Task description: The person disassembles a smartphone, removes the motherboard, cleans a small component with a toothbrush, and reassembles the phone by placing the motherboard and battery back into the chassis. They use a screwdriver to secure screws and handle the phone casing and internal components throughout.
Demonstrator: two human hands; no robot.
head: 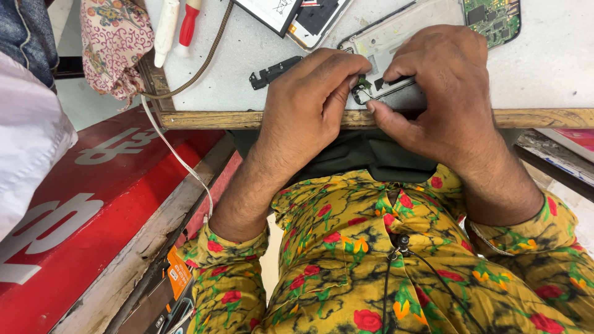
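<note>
Yellow flowered sleeves frame the view from 6 o'clock, both forearms reaching to the table (544, 117) edge at 12. Left hand (309, 102) pinches a small dark part (362, 83) between thumb and forefinger; right hand (442, 93) clamps the grey phone frame (402, 40) by its lower edge. This looks like seating or freeing that part; next calls for a fine, steady pull. A green circuit board (495, 18) lies at 1 o'clock.

A red-handled screwdriver (189, 25) and a white-handled tool (166, 28) lie at the upper left beside a floral cloth (114, 43), a braided cable (207, 59) curving past them, a green circuit board (493, 18) at the upper right.
</note>
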